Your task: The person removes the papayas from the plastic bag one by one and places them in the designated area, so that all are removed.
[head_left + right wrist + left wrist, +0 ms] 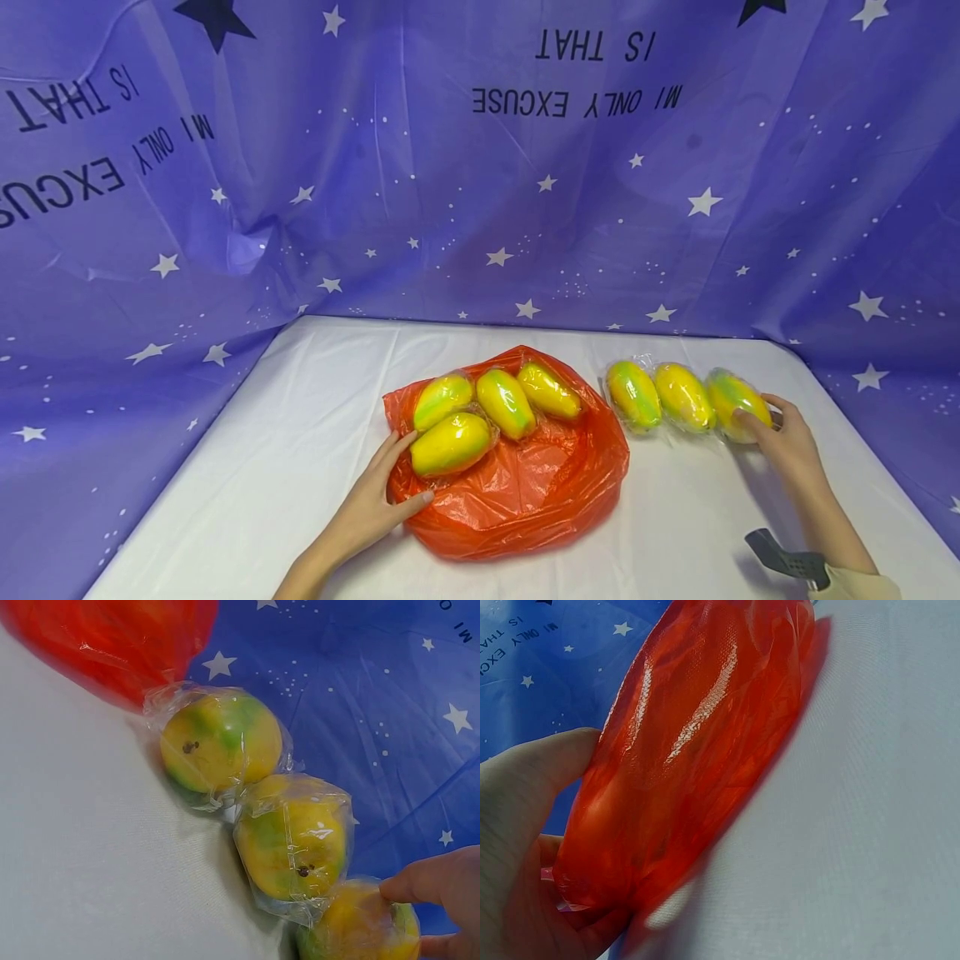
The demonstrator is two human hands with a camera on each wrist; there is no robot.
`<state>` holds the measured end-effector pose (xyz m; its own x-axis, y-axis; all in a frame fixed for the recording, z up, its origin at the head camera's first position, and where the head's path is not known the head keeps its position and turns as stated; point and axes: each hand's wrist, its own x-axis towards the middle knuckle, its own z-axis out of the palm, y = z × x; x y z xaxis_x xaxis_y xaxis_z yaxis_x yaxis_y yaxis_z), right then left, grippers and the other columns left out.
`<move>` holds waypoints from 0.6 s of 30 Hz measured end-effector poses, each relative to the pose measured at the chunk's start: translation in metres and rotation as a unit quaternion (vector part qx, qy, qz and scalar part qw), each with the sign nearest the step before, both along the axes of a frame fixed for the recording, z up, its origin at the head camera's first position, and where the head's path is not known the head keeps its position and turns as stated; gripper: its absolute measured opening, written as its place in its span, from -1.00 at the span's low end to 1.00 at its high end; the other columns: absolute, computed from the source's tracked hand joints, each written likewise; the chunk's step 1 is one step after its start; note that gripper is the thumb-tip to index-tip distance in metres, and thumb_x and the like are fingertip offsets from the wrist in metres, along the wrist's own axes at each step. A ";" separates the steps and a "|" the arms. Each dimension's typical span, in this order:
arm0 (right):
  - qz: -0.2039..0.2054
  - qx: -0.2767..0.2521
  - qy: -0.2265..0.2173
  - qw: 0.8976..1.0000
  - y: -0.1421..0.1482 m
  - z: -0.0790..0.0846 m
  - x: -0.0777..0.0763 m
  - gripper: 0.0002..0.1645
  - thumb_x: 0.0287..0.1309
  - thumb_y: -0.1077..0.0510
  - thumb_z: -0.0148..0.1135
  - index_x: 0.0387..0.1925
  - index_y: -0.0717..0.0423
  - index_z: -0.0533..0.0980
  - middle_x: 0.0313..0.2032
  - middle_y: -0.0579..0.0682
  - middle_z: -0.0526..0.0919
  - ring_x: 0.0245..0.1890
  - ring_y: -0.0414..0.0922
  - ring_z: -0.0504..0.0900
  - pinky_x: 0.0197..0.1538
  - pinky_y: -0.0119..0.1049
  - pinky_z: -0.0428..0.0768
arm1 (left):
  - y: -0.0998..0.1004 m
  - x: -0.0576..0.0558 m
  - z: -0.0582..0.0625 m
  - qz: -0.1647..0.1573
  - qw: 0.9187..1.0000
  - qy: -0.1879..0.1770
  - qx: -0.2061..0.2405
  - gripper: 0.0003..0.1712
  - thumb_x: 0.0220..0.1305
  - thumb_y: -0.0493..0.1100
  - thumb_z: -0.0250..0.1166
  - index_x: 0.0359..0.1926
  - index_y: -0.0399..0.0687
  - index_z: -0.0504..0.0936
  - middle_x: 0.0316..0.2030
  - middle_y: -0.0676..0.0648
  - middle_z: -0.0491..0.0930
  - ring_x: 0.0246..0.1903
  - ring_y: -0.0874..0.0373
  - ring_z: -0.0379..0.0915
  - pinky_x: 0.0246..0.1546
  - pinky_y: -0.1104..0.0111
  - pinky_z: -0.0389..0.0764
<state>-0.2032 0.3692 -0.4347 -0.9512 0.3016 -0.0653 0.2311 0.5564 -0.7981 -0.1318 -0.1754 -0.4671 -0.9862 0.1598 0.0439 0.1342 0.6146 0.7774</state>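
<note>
My right hand grips the end mango of a row at the right, thumb on its near side and fingers round its far end. Beside it lie a middle mango and a left mango, all yellow-green and wrapped in clear film. A red plastic bag lies spread wide at the centre, with several wrapped mangoes toward its back and left. My left hand holds the bag's left side; in the left wrist view its thumb lies at the rim and its fingers curl below.
A white cloth covers the table. Purple-blue curtains with stars and lettering hang behind it and at both sides. A dark wrist-mount piece juts out by the right sleeve.
</note>
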 end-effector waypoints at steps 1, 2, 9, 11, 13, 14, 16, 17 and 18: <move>0.002 0.002 0.001 1.000 0.000 0.000 0.000 -0.06 0.37 -0.10 -0.02 0.41 0.46 -0.12 0.29 0.60 0.03 0.26 0.48 0.09 0.20 0.30 0.24 | 0.000 0.000 0.000 0.000 1.000 0.000 -0.001 -0.05 0.11 0.18 0.40 0.47 0.24 0.16 0.49 -0.19 -0.09 0.38 -0.28 -0.04 0.21 -0.31 0.09; 0.005 0.003 0.003 1.000 0.000 0.000 0.000 -0.07 0.37 -0.10 -0.02 0.41 0.47 -0.12 0.29 0.61 0.04 0.26 0.49 0.09 0.21 0.32 0.22 | 0.000 0.000 0.000 0.000 1.000 0.000 -0.001 -0.05 0.11 0.18 0.39 0.47 0.23 0.15 0.49 -0.19 -0.09 0.38 -0.28 -0.04 0.21 -0.31 0.09; 0.019 0.006 0.012 1.000 0.001 0.002 0.001 -0.07 0.38 -0.08 -0.03 0.41 0.48 -0.15 0.31 0.62 -0.04 0.29 0.53 -0.02 0.24 0.39 0.08 | 0.000 0.000 0.001 -0.001 1.000 -0.001 -0.001 -0.04 0.11 0.17 0.40 0.47 0.21 0.15 0.49 -0.20 -0.09 0.39 -0.27 -0.04 0.22 -0.30 0.09; 0.021 0.011 0.012 1.000 0.001 0.003 0.002 -0.07 0.38 -0.09 -0.04 0.42 0.47 -0.15 0.31 0.62 -0.06 0.29 0.54 -0.05 0.24 0.40 0.04 | 0.000 0.000 0.001 -0.001 1.000 -0.002 -0.001 -0.04 0.11 0.17 0.40 0.47 0.21 0.16 0.49 -0.20 -0.09 0.39 -0.27 -0.05 0.22 -0.30 0.09; 0.023 0.017 0.012 1.000 0.002 0.003 0.002 -0.07 0.38 -0.10 -0.04 0.41 0.47 -0.14 0.31 0.63 -0.06 0.29 0.55 -0.05 0.23 0.42 0.04 | 0.000 0.000 0.001 -0.001 1.000 -0.002 -0.001 -0.04 0.11 0.17 0.40 0.47 0.21 0.15 0.49 -0.19 -0.09 0.39 -0.27 -0.05 0.22 -0.30 0.09; 0.024 0.021 0.013 0.999 0.002 0.003 0.002 -0.07 0.38 -0.10 -0.04 0.41 0.47 -0.14 0.31 0.63 -0.06 0.28 0.55 -0.05 0.23 0.42 0.03 | 0.000 0.000 0.001 -0.001 1.000 -0.002 -0.001 -0.04 0.11 0.17 0.40 0.47 0.21 0.15 0.49 -0.19 -0.09 0.39 -0.27 -0.05 0.22 -0.30 0.09; 0.026 0.036 0.016 0.999 0.004 0.002 0.001 -0.08 0.38 -0.10 -0.05 0.41 0.47 -0.12 0.30 0.63 -0.03 0.27 0.56 -0.02 0.21 0.43 0.05 | 0.000 0.000 0.001 -0.001 1.000 -0.002 -0.001 -0.04 0.11 0.17 0.40 0.47 0.21 0.15 0.49 -0.19 -0.09 0.39 -0.27 -0.04 0.22 -0.30 0.09; 0.026 0.043 0.018 0.999 0.004 0.002 0.001 -0.08 0.38 -0.10 -0.04 0.41 0.47 -0.11 0.29 0.63 -0.02 0.26 0.56 -0.01 0.20 0.43 0.05 | 0.000 0.000 0.001 -0.001 1.000 -0.002 -0.001 -0.04 0.11 0.17 0.40 0.47 0.21 0.15 0.49 -0.19 -0.09 0.39 -0.27 -0.04 0.22 -0.30 0.09; 0.027 0.050 0.021 0.998 0.004 0.002 0.001 -0.09 0.38 -0.10 -0.04 0.41 0.47 -0.11 0.29 0.63 -0.01 0.26 0.56 0.00 0.20 0.43 0.05 | 0.000 0.000 0.001 -0.001 1.000 -0.002 -0.001 -0.04 0.11 0.17 0.40 0.47 0.21 0.15 0.49 -0.19 -0.09 0.39 -0.28 -0.04 0.22 -0.30 0.09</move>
<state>-0.2023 0.3736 -0.4326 -0.9677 0.2520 0.0029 0.1658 0.6451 -0.7459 -0.1316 -0.1750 -0.4661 -0.9860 0.1615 0.0402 0.1325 0.6157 0.7767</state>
